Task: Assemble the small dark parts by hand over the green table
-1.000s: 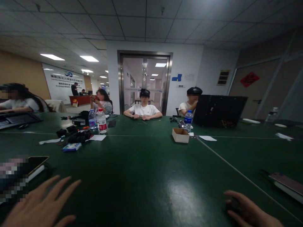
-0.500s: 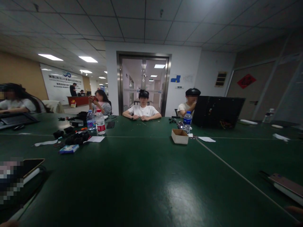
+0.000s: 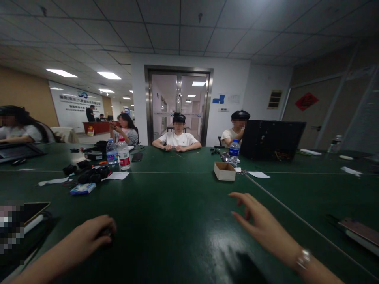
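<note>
My left hand (image 3: 96, 232) is over the near left of the green table (image 3: 166, 209), fingers curled inward. Something small and dark shows between its thumb and fingers, too blurred to name. My right hand (image 3: 251, 215) hovers over the table to the right, thumb and fingers apart, holding nothing. A metal-banded watch or bracelet (image 3: 303, 258) is on that wrist, and the arm's shadow falls on the tabletop below. Beyond the right hand stands an open cardboard box (image 3: 224, 172), not touched by it.
Behind the box is a blue-capped water bottle (image 3: 233, 153), near a big black case (image 3: 271, 140). Two bottles, black gear (image 3: 94, 174) and a blue-white packet (image 3: 83, 189) are at left. Phones lie at both sides, one pinkish (image 3: 359, 230). Several people sit around the table.
Both my hands have come in from the lower corners and now reach forward over the table. The view has shifted very slightly; the table's objects stay in place.
</note>
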A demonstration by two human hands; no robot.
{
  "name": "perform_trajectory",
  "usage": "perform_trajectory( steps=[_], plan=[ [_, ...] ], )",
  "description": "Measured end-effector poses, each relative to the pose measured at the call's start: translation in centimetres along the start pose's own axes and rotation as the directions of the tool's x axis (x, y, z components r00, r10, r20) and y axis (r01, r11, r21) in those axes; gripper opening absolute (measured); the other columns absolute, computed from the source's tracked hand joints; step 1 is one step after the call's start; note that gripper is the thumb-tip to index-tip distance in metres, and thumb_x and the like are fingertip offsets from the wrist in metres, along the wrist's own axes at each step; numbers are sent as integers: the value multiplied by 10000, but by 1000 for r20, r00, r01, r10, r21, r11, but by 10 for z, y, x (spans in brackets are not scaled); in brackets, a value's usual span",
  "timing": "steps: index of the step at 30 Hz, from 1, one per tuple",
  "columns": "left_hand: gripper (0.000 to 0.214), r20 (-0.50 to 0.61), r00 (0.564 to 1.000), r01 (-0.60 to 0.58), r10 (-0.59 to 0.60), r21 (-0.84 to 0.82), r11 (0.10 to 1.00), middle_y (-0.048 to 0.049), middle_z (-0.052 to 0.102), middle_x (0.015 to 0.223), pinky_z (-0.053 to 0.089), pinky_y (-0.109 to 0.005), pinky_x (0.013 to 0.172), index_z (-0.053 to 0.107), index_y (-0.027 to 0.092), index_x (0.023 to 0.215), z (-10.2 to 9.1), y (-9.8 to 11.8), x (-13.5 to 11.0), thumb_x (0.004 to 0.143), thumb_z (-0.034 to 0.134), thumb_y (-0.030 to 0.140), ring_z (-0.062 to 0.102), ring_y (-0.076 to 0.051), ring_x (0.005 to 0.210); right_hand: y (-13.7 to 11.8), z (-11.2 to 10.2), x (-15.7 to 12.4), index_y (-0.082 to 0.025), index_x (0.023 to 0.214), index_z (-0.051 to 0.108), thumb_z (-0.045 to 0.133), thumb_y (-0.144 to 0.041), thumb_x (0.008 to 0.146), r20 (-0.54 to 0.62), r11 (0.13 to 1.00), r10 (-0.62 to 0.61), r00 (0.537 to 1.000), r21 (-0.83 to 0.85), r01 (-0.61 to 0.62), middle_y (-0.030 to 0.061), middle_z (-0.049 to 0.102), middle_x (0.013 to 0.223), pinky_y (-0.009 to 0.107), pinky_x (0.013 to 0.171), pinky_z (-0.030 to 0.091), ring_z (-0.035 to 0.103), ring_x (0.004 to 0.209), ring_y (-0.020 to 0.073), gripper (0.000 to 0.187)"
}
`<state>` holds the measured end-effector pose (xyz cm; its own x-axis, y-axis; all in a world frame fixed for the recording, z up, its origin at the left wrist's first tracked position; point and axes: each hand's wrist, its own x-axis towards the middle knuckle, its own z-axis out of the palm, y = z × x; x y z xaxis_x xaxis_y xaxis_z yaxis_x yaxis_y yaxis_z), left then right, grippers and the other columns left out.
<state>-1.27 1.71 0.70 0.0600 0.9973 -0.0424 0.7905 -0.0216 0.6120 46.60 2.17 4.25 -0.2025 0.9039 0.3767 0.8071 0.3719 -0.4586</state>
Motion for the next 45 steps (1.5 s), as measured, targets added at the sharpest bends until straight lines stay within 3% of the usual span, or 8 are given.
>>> perform_trajectory(
  steps=[2,6,10,12,16,26,35,45],
  plan=[
    [167,91,985,-148,147,11,989,7,612,878,400,-261,696,644,252,799,17,33,41,651,578,295,547,-177,802,-12,39,44,-214,1120,489,539,-282,800,179,980,12,984,195,-47,57,519,972,234,577,462,537,654,121,332],
    [230,-54,972,-234,228,-191,953,-45,616,836,407,-268,659,653,190,806,66,95,129,622,619,326,553,-189,747,-17,124,120,-166,1071,458,489,-280,847,437,761,146,888,524,-383,48,514,868,179,400,409,552,501,93,253],
    [288,-301,948,-273,107,-591,759,-78,632,805,422,-276,685,640,139,840,117,122,190,625,632,331,568,-184,740,-20,179,162,-151,1042,412,376,-293,912,401,397,215,890,797,-455,20,513,731,175,403,445,579,463,106,196],
    [305,-344,938,-282,38,-693,664,-85,633,794,429,-277,669,635,126,836,136,123,203,617,644,338,571,-182,724,-19,192,170,-128,1012,422,405,-198,899,336,316,209,918,865,-389,15,530,678,174,428,465,589,473,111,134],
    [309,-356,931,-325,81,-705,630,-77,631,801,427,-274,688,639,136,806,153,115,206,598,673,361,571,-179,744,-10,199,173,-100,934,462,504,-73,821,288,318,173,942,889,-330,14,559,600,169,422,472,585,462,117,124],
    [299,-374,917,-388,136,-765,514,-61,612,792,437,-263,700,601,136,805,152,110,211,609,684,346,574,-168,767,-11,193,173,-108,942,518,533,-83,792,206,375,179,962,890,-260,-3,562,592,161,399,474,569,451,100,152],
    [380,-305,946,-313,108,-777,547,-83,622,843,448,-285,714,606,149,945,147,106,211,621,687,330,580,-173,776,-8,194,175,-127,971,538,556,-119,779,174,395,197,965,887,-241,-13,549,601,169,397,488,553,451,90,193],
    [323,-275,954,-291,120,-743,603,-81,628,800,464,-286,692,621,135,836,142,108,208,614,691,359,586,-178,757,-8,194,173,-148,1001,545,565,-132,748,136,441,165,977,876,-196,-24,529,632,185,427,503,563,484,95,254]
  ],
)
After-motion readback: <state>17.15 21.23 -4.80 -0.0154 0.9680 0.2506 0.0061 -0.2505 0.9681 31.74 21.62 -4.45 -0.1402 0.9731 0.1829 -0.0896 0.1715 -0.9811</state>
